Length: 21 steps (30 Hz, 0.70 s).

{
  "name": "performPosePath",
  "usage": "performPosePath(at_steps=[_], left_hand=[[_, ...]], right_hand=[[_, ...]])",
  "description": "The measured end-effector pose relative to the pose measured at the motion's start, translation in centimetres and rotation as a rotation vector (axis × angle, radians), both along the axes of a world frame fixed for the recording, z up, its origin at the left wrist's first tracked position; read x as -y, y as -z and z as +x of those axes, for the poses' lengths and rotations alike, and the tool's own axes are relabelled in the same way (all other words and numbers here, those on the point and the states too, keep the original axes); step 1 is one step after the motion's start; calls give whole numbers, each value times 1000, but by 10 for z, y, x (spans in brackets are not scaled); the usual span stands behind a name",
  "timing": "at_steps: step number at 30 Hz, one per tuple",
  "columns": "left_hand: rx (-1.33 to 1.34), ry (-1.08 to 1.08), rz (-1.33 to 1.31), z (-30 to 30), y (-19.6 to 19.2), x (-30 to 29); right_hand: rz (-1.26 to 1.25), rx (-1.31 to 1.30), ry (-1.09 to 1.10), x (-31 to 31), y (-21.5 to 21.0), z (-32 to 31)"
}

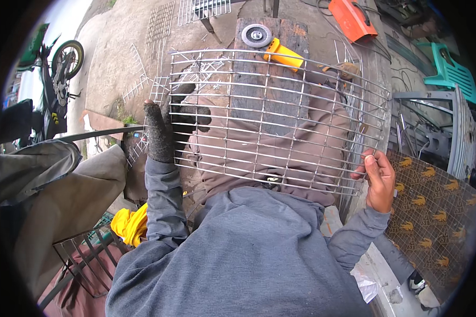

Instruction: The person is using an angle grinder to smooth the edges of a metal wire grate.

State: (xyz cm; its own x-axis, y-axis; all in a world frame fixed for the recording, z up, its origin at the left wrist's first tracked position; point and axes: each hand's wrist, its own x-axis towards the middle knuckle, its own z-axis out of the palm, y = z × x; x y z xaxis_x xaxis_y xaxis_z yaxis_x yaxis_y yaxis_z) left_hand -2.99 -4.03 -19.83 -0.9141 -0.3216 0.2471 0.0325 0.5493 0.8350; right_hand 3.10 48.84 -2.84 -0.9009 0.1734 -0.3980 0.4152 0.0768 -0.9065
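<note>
Between both hands' fingers [366, 158]: wire grid [269, 116]

A grey long-sleeved sweatshirt covers both arms; the left hand [166, 124] wears a dark knit glove, the right hand [378, 179] none.

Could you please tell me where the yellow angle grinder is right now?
In the head view, the yellow angle grinder lies top centre on the wooden board, beyond the wire grid.

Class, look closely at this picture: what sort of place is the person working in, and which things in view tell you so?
Probably an open-air metal or welding workshop. Both hands hold a welded wire grid; a yellow angle grinder lies on a wooden bench, an orange welding machine sits behind, and more wire grids lie on the concrete.
</note>
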Motion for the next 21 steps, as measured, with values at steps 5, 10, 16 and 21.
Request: performPosePath(at_steps=[5,10,16,21], left_hand=[[239,96,798,-7,-26,-2],[439,193,1413,-8,-29,-12],[314,571,1547,-11,-99,-73],[524,221,958,-14,-156,-97]], right_hand=[[6,4,1,1,2,-2],[100,115,-18,-5,13,-4],[242,102,-20,3,52,-9],[303,93,-57,0,56,-9]])
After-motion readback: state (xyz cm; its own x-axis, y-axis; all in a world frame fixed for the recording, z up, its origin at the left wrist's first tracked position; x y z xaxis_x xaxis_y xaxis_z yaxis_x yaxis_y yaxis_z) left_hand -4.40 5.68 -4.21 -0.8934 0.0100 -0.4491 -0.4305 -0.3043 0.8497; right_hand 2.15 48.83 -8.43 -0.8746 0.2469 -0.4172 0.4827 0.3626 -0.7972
